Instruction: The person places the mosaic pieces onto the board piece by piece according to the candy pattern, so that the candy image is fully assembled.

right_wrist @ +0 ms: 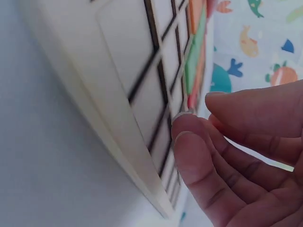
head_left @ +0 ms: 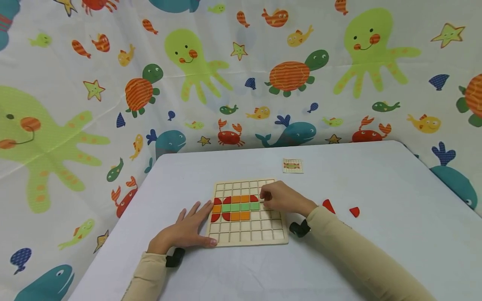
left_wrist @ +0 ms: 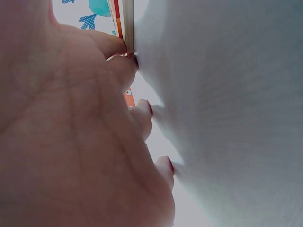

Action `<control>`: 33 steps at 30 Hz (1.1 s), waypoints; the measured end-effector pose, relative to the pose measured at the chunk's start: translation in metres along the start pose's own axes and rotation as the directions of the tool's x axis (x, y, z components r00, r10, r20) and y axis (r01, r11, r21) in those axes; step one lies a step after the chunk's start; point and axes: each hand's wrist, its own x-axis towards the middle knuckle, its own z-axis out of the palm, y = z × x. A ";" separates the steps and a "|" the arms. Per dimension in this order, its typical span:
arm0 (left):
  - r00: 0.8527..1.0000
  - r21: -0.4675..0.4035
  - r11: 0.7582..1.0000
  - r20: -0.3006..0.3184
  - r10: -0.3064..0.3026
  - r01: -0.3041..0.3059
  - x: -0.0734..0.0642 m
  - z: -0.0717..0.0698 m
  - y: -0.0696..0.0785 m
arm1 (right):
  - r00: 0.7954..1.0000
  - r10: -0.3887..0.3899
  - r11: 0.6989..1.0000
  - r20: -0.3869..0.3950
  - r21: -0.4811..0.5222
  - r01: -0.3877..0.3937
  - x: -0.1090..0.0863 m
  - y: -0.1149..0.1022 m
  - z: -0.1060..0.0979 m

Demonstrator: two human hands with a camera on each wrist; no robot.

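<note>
A wooden grid board (head_left: 244, 238) lies on the table, with red rounded pieces (head_left: 215, 217), orange squares (head_left: 239, 215) and green squares (head_left: 235, 207) set in its cells. My left hand (head_left: 190, 228) rests at the board's left side, fingers spread and thumb on the near left corner. In the left wrist view the fingertips touch the white cloth and the board's edge. Over the board's right part is my right hand (head_left: 280, 197), fingertips close beside the red corner piece (head_left: 254, 198) of the upper row. The right wrist view shows its fingers (right_wrist: 194, 156) bent, the thumb apart from them, no piece visible between.
Two loose red pieces, a larger one (head_left: 329, 205) and a smaller one (head_left: 355, 212), lie right of the board by the right sleeve. A small pattern card (head_left: 293, 166) lies beyond the board. Behind the white table (head_left: 395, 188) hangs a sea-animal cloth (head_left: 241, 62).
</note>
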 end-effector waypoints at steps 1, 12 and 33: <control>1.000 0.001 1.000 -0.002 -0.001 0.001 0.000 0.000 0.000 | 1.000 -0.005 1.000 -0.006 -0.005 0.005 -0.003 0.000 -0.003; 1.000 0.000 1.000 -0.003 0.001 -0.001 0.000 -0.001 -0.002 | 0.998 0.018 0.998 -0.068 -0.050 -0.022 -0.036 0.011 -0.037; 1.000 -0.018 1.000 0.004 0.014 -0.014 0.000 0.000 -0.001 | 0.984 0.151 0.986 -0.090 -0.061 -0.157 -0.110 0.051 -0.081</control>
